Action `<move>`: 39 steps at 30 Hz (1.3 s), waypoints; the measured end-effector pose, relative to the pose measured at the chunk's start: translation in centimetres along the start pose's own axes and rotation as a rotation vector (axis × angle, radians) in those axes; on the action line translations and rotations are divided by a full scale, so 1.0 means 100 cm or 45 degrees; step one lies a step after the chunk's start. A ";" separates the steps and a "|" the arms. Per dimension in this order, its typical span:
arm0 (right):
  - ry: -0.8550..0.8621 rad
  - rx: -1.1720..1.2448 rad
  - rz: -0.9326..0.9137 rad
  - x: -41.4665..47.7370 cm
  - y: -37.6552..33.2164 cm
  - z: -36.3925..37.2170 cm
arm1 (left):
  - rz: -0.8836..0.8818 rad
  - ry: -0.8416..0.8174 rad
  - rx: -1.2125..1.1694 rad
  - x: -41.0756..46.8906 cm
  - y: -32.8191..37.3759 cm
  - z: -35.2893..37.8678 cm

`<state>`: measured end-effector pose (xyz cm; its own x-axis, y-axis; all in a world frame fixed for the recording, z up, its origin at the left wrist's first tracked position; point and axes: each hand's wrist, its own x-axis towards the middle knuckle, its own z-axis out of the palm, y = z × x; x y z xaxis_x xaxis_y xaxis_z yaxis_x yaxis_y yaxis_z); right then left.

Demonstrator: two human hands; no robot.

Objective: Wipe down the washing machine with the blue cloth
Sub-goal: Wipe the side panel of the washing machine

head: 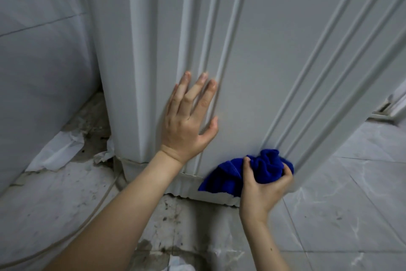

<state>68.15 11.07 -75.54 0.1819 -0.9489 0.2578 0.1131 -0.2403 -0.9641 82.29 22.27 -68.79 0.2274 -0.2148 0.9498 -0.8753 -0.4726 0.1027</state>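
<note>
Right hand [263, 191] around blue cloth [267, 166], left hand [189, 121] apart

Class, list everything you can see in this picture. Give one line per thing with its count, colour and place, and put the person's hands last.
washing machine: one, white, ribbed side panel filling the middle
blue cloth: one, deep blue, bunched against the machine's lower edge
wall: one, pale grey tiles, left
floor: one, pale marbled tiles, stained near the machine's base
torn scraps: a few, white, on the floor by the machine's left corner
left hand: one, fingers spread, flat on the panel
right hand: one, grips the cloth
</note>
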 end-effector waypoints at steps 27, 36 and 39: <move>-0.771 -0.390 0.269 0.032 -0.394 -0.071 | -0.635 -1.295 -0.060 0.197 0.109 -0.243; -1.203 -0.519 -0.016 0.111 -0.679 -0.158 | -0.610 -1.229 -0.014 0.457 0.220 -0.403; -1.175 -0.499 -0.092 0.129 -0.757 -0.188 | -0.541 -1.126 0.021 0.521 0.249 -0.447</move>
<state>43.59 13.21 -0.43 0.8919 -0.4399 0.1046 -0.1459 -0.4989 -0.8543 53.25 37.51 -3.52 0.7659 -0.5835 0.2701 -0.6419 -0.6692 0.3743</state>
